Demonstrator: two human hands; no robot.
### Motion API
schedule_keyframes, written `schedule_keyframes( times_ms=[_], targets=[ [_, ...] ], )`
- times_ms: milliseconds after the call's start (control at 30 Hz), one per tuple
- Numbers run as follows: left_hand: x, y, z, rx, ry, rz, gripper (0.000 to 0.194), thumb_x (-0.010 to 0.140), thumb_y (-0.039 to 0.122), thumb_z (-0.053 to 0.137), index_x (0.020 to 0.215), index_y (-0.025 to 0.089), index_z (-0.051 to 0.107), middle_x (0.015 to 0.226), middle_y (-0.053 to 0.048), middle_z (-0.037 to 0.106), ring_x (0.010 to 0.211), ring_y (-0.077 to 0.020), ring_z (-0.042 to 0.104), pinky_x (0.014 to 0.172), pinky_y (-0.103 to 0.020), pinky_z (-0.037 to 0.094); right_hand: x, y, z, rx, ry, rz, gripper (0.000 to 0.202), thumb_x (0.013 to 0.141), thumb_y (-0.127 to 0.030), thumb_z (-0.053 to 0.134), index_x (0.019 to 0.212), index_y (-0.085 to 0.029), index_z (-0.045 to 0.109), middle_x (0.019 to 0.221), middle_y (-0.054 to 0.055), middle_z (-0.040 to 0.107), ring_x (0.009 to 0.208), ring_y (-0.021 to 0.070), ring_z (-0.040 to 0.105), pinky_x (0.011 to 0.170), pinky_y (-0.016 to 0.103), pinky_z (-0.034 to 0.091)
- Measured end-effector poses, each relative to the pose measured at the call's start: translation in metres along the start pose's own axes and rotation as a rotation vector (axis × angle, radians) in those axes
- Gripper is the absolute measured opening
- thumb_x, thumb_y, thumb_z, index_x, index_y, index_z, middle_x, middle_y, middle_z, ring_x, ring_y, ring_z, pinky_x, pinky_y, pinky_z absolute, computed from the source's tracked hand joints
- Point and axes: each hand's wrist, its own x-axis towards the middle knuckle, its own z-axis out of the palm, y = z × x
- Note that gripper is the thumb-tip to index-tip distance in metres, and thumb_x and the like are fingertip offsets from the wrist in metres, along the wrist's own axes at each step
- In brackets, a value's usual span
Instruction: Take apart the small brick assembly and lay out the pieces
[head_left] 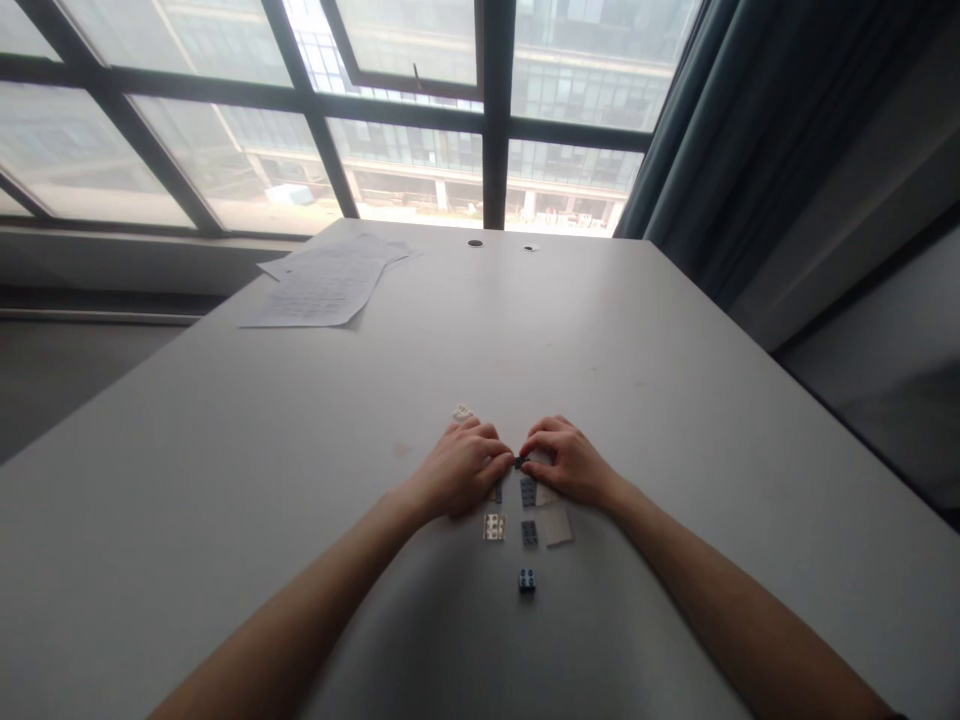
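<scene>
A small dark toy brick [519,462] sits between my two hands. My right hand [566,462] pinches it between thumb and forefinger. From the other side, my left hand [469,462] closes its thumb and forefinger at the brick's left end. Just below are two grey studded bricks [529,491] [529,533], one nearer me than the other. A blue-grey brick [527,580] with studs up lies closest to me. A shiny pale studded piece [494,527] rests to the left, beside a flat beige tile [557,527] on the right. Another grey piece [497,492] is partly covered by my left hand.
A whitish studded piece [462,411] lies just beyond my left hand. Printed paper sheets [322,290] are spread at the far left of the white table [487,330]. Two round holes are near its far edge, below the windows. A dark curtain [720,130] hangs at right.
</scene>
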Motion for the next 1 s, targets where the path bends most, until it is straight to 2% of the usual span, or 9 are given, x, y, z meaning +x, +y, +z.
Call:
schedule_keyframes(
  times_ms=[233, 300, 367, 433, 500, 600, 700, 833, 1000],
  targets=[
    [-0.001, 0.000, 0.003, 0.004, 0.024, 0.005, 0.028, 0.093, 0.033, 0.044, 0.087, 0.027, 0.071, 0.088, -0.002, 0.065, 0.088, -0.0193, 0.053, 0.082, -0.035, 0.038, 0.000, 0.001, 0.000, -0.007, 0.000, -0.008, 0.013, 0.074, -0.019, 0.073, 0.086, -0.024, 0.071, 0.093, 0.002, 0.064, 0.094, 0.0201, 0.055, 0.089, 0.036, 0.042],
    [-0.002, -0.005, 0.002, 0.006, 0.061, -0.014, 0.025, 0.092, 0.034, 0.046, 0.088, 0.026, 0.070, 0.089, -0.002, 0.065, 0.090, -0.0196, 0.054, 0.084, -0.035, 0.039, 0.000, 0.000, 0.000, -0.002, 0.002, -0.008, 0.014, 0.073, -0.019, 0.073, 0.086, -0.024, 0.071, 0.093, 0.003, 0.064, 0.094, 0.0199, 0.055, 0.090, 0.036, 0.042],
    [-0.003, -0.013, 0.000, 0.033, 0.165, -0.094, 0.022, 0.091, 0.034, 0.049, 0.090, 0.024, 0.069, 0.091, -0.002, 0.065, 0.093, -0.0204, 0.055, 0.086, -0.035, 0.040, 0.000, 0.000, 0.000, 0.012, 0.008, -0.002, 0.014, 0.073, -0.019, 0.074, 0.087, -0.023, 0.071, 0.093, 0.003, 0.064, 0.093, 0.0197, 0.055, 0.089, 0.036, 0.042],
    [-0.005, -0.025, -0.003, 0.089, 0.312, -0.241, 0.021, 0.089, 0.035, 0.051, 0.094, 0.022, 0.066, 0.095, -0.004, 0.065, 0.094, -0.0218, 0.055, 0.087, -0.036, 0.041, 0.000, 0.000, 0.000, 0.033, 0.018, 0.011, 0.014, 0.074, -0.020, 0.073, 0.087, -0.022, 0.071, 0.093, 0.003, 0.064, 0.093, 0.0195, 0.055, 0.089, 0.035, 0.043],
    [-0.005, -0.036, -0.004, 0.154, 0.400, -0.389, 0.027, 0.086, 0.039, 0.054, 0.102, 0.020, 0.064, 0.099, -0.006, 0.065, 0.096, -0.0239, 0.056, 0.086, -0.037, 0.042, 0.001, 0.000, 0.000, 0.053, 0.026, 0.024, 0.014, 0.075, -0.020, 0.073, 0.089, -0.022, 0.071, 0.093, 0.004, 0.065, 0.094, 0.0195, 0.056, 0.087, 0.034, 0.043],
    [-0.003, -0.047, -0.004, 0.234, 0.358, -0.496, 0.037, 0.082, 0.045, 0.057, 0.105, 0.018, 0.064, 0.102, -0.009, 0.065, 0.098, -0.0275, 0.056, 0.085, -0.039, 0.044, 0.001, 0.001, 0.001, 0.080, 0.046, 0.039, 0.015, 0.076, -0.020, 0.071, 0.090, -0.022, 0.070, 0.094, 0.004, 0.065, 0.094, 0.0193, 0.056, 0.086, 0.033, 0.044],
    [0.002, -0.048, -0.002, 0.277, 0.309, -0.512, 0.033, 0.082, 0.045, 0.054, 0.098, 0.020, 0.067, 0.100, -0.008, 0.066, 0.097, -0.0284, 0.056, 0.082, -0.039, 0.044, 0.001, 0.001, 0.000, 0.102, 0.065, 0.055, 0.014, 0.077, -0.019, 0.069, 0.091, -0.021, 0.070, 0.095, 0.004, 0.064, 0.094, 0.0187, 0.056, 0.085, 0.032, 0.044],
    [0.010, -0.044, 0.001, 0.252, 0.300, -0.485, 0.028, 0.084, 0.042, 0.051, 0.092, 0.023, 0.069, 0.095, -0.006, 0.066, 0.094, -0.0263, 0.057, 0.082, -0.038, 0.044, 0.000, 0.001, 0.000, 0.115, 0.084, 0.061, 0.013, 0.078, -0.018, 0.068, 0.090, -0.021, 0.070, 0.093, 0.003, 0.064, 0.094, 0.0183, 0.057, 0.085, 0.032, 0.045],
    [0.018, -0.036, 0.005, 0.192, 0.261, -0.385, 0.026, 0.084, 0.042, 0.054, 0.092, 0.023, 0.070, 0.096, -0.006, 0.066, 0.097, -0.0251, 0.055, 0.086, -0.037, 0.043, 0.001, 0.001, 0.001, 0.125, 0.134, 0.072, 0.015, 0.079, -0.017, 0.066, 0.093, -0.022, 0.070, 0.093, 0.003, 0.064, 0.091, 0.0178, 0.057, 0.083, 0.032, 0.045]
  ],
)
